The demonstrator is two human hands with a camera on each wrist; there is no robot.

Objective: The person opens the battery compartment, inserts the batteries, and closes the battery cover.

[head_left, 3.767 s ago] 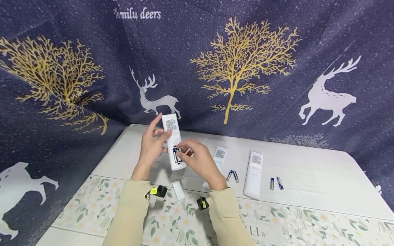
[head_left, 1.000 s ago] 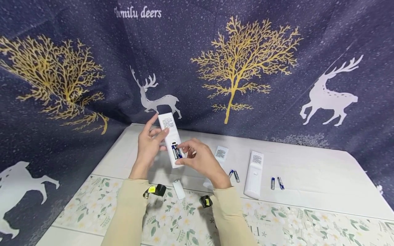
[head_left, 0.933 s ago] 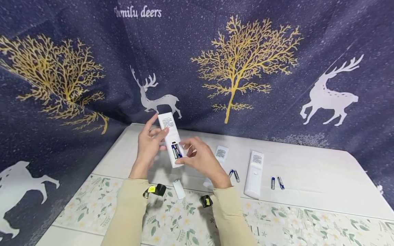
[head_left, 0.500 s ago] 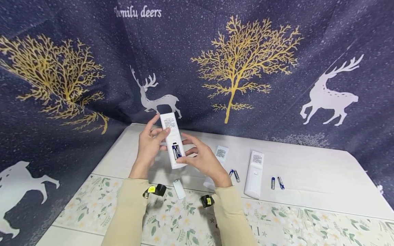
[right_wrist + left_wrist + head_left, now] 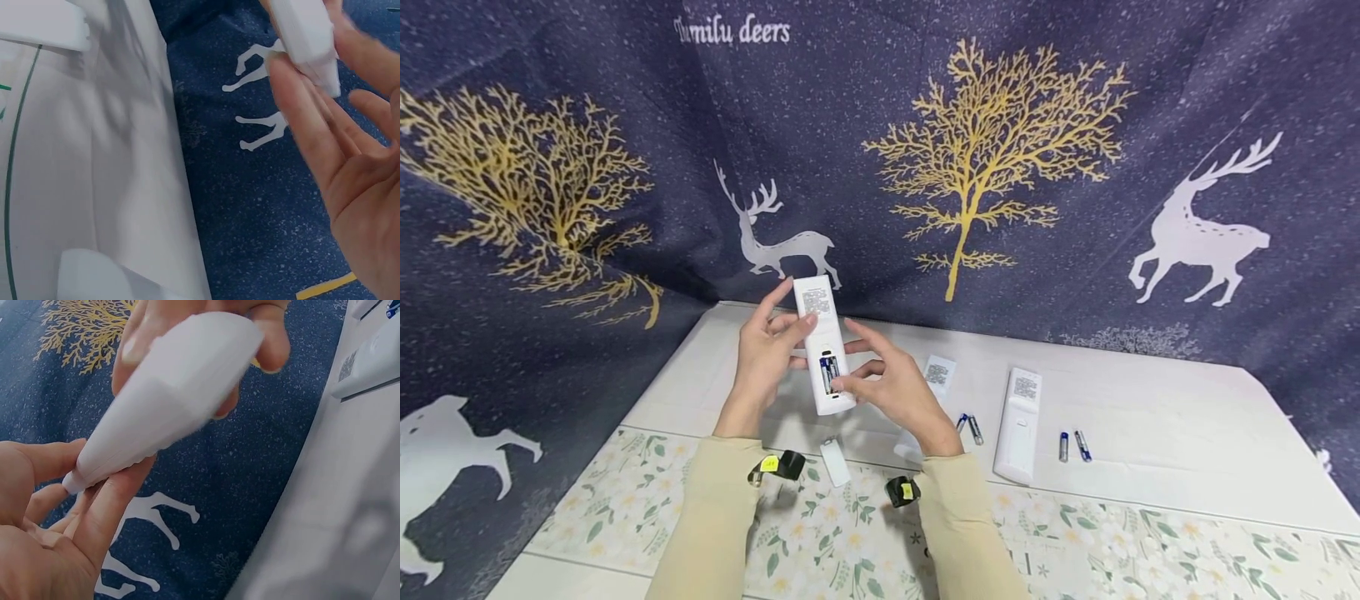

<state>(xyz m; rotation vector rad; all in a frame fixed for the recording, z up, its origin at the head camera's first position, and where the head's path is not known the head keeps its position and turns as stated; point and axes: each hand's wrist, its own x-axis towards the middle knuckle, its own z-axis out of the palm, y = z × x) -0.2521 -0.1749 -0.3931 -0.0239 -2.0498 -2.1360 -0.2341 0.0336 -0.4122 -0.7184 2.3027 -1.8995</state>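
Observation:
A white remote control (image 5: 815, 308) is held back side up in my left hand (image 5: 763, 350), thumb across its back and fingers along its far side. Two blue-and-silver batteries (image 5: 829, 367) lie side by side in its uncovered battery bay. My right hand (image 5: 895, 383) rests its thumb tip at the lower end of the right battery. Its other fingers are spread at the remote's right edge, their tips partly hidden. A loose white battery cover (image 5: 834, 462) lies on the table below. In the left wrist view the remote (image 5: 162, 394) hides the bay.
A second remote (image 5: 938, 375) lies behind my right wrist, partly hidden, with two batteries (image 5: 969, 428) beside it. Farther right are a third remote (image 5: 1018, 425) and two more batteries (image 5: 1075, 447). A dark deer-print cloth (image 5: 1000, 125) hangs behind the white table (image 5: 1172, 442).
The right battery has gone down into the bay. My right index finger has lifted off the bay and spread outward, while the thumb has shifted slightly up onto the battery's end.

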